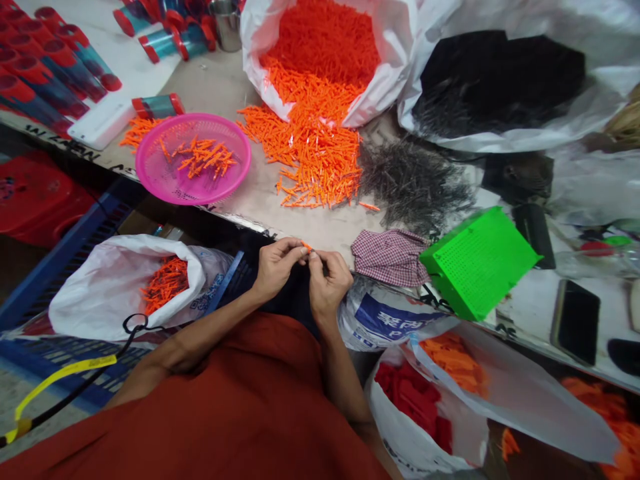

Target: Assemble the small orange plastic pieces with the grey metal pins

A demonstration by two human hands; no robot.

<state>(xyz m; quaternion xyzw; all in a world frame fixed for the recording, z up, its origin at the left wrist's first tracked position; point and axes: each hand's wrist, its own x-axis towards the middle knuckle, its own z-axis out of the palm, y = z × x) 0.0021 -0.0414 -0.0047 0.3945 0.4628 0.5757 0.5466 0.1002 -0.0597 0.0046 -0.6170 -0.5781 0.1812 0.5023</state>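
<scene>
My left hand [278, 267] and my right hand [329, 279] meet just off the table's front edge. Between their fingertips is a small orange plastic piece [307, 247], pinched from both sides; the fingers cover most of it. Beyond them lies a spread heap of slim orange plastic pieces [320, 163], spilling from a white sack [255, 50]. Right of that heap is a pile of thin black pieces [415, 180]. A pink basket [146, 167] at the left holds some orange pieces. Closest to my right hand on the table is a checked cloth [390, 257].
A green basket [480, 263] and a phone [575, 320] occupy the table's right side. Clear tubes with red ends [65, 63] stand at back left. Below the edge are an open white sack [115, 287] in a blue crate [95, 233] and bags of red and orange pieces [415, 407].
</scene>
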